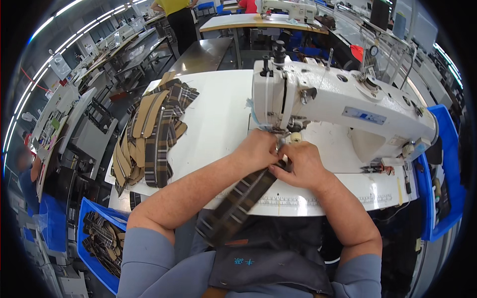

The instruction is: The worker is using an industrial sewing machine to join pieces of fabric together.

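A white sewing machine (318,94) stands on the table in front of me. Close under its needle area, my left hand (261,148) pinches the upper end of a dark plaid fabric strip (236,201). Beside it, my right hand (303,164) grips the same end, thumb stretched along the strip. A light line, which looks like a zipper, runs lengthwise down the fabric. The strip's lower end hangs over the table's front edge toward my apron (268,263). The needle and presser foot are largely hidden by my fingers.
Plaid and tan strips (154,129) lie piled on the table's left. A blue bin (97,248) with more pieces stands below. Another blue bin (427,198) is at the right, near small tools (377,170). A ruler strip (298,201) follows the front edge. Beyond, a person (180,22) stands.
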A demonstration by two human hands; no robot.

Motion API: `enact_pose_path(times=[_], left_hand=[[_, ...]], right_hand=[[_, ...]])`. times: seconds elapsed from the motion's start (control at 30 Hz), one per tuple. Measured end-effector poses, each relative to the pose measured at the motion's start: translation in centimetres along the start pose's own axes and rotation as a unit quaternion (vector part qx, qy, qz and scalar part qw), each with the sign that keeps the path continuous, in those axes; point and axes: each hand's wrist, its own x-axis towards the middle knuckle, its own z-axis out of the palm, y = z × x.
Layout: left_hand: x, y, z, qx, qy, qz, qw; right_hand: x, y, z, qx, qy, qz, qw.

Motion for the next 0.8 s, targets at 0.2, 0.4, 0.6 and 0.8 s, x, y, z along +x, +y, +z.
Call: enact_pose_path(times=[0.2, 0.4, 0.6, 0.8], left_hand=[[-2.2, -2.4, -1.3, -0.143, 0.049, -0.215, 0.965], [-2.2, -3.1, -1.6, -0.167, -0.027, -0.082, 0.982], [-1.0, -4.9, -1.1, -0.189, -0.076, -0.165, 0.965], [-0.8, -3.5, 0.8, -0.087, 0.077, -0.146, 0.982]], right_hand=[[0.3, 0.7, 1.4, 0.18, -0.045, 0.114, 0.976], [0.1, 2.3, 2.3, 0.352, -0.06, 0.194, 0.914], [0.3, 1.5, 1.9, 0.208, -0.027, 0.152, 0.966], [-0.5, 0.6, 1.5, -0.075, 0.0, -0.01, 0.997]])
